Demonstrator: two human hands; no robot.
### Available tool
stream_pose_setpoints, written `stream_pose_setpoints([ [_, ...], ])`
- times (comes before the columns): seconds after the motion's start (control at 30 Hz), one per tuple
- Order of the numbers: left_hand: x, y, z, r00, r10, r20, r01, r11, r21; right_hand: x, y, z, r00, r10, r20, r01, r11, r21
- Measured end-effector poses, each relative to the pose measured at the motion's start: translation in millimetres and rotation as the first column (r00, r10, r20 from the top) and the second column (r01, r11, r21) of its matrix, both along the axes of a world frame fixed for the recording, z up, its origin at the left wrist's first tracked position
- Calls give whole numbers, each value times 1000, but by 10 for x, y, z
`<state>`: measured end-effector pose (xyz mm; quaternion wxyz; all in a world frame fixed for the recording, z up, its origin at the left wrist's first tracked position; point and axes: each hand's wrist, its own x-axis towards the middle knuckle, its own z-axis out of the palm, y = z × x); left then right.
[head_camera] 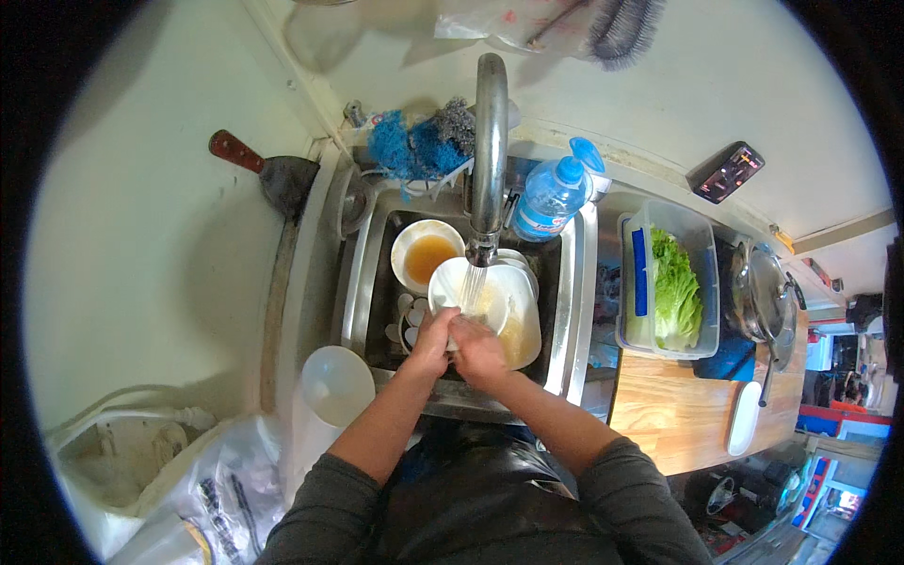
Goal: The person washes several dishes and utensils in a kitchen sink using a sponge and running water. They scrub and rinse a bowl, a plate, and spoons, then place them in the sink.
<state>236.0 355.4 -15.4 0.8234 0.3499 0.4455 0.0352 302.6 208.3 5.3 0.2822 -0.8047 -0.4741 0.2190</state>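
Note:
Water runs from a metal faucet [489,141] into a white bowl [452,279], which is tilted over a larger white dish [526,304] in a steel sink [579,296]. My left hand [431,345] grips the bowl's near rim. Close beside it, my right hand [479,352] is at the bowl's near side, its fingers blurred and partly hidden; what it holds cannot be told. Behind and to the left stands another bowl [429,256] with orange-brown liquid. Several eggshell-like white pieces [412,318] lie at the sink's left, and stacked white dishes show behind the bowl.
A blue pump bottle [551,201] and blue scrubbing mesh [417,148] are at the sink's back. Left stands a white plastic container [337,385]. On the right are a clear bin of lettuce [674,289], a lidded pan [766,289] and a wooden counter [678,417] with an oblong white dish [744,418].

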Motion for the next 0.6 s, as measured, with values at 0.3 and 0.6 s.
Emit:
stream_pose_setpoints([
  [0.3,-60,93,-235,987,-36,159,19,994,105,23,31,32,1000,10,-16,-9,999,53],
  [0.6,-37,70,0,988,-157,8,155,982,107,83,55,28,948,216,232,-187,972,-141],
])
